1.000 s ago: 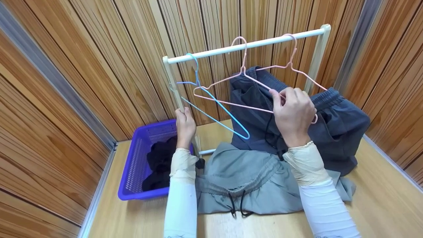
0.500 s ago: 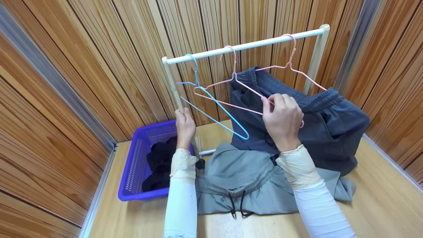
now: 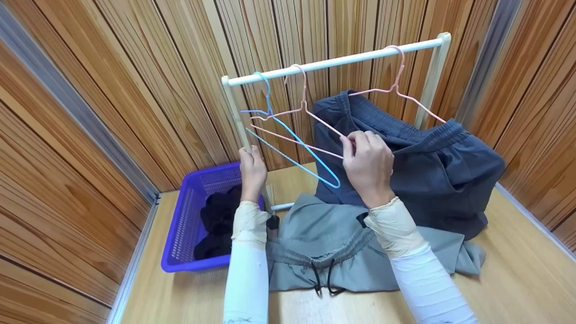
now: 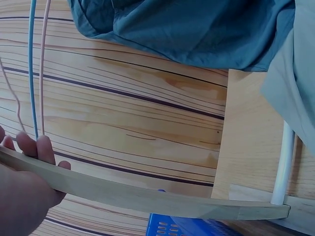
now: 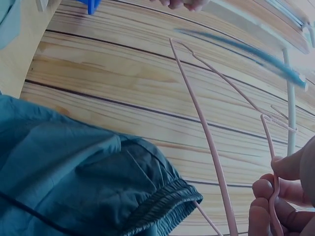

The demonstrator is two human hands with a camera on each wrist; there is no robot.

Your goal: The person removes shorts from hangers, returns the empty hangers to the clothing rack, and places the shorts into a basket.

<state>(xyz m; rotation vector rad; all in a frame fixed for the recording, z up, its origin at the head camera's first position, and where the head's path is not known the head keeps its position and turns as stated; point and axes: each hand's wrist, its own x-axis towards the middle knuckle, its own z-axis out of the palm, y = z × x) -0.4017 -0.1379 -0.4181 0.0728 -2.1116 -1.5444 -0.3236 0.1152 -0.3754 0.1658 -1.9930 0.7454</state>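
In the head view my left hand point(image 3: 253, 173) grips the left wooden post point(image 3: 235, 114) of a small clothes rack. The fingers wrap round that post in the left wrist view too. My right hand point(image 3: 369, 164) pinches the right shoulder of a bare pink hanger point(image 3: 321, 121), whose hook sits over the white rail point(image 3: 355, 59). Left of it hangs a blue hanger point(image 3: 306, 150), overlapping it in this view. Dark grey shorts point(image 3: 454, 175) hang by the waistband from another pink hanger point(image 3: 418, 104) at the right. Light grey shorts point(image 3: 328, 225) with black drawstrings lie on the table in front.
A purple basket point(image 3: 173, 238) with black cloth point(image 3: 220, 220) inside stands left of the rack, beside my left forearm. Wood-panelled walls point(image 3: 90, 90) enclose the table point(image 3: 337, 310) at the back and sides. The rack's lower white bar point(image 3: 282, 206) runs behind the light grey shorts.
My right hand has slid the bare pink hanger leftward along the rail, away from the dark shorts and close to the blue hanger. The left hand has stayed on the post.
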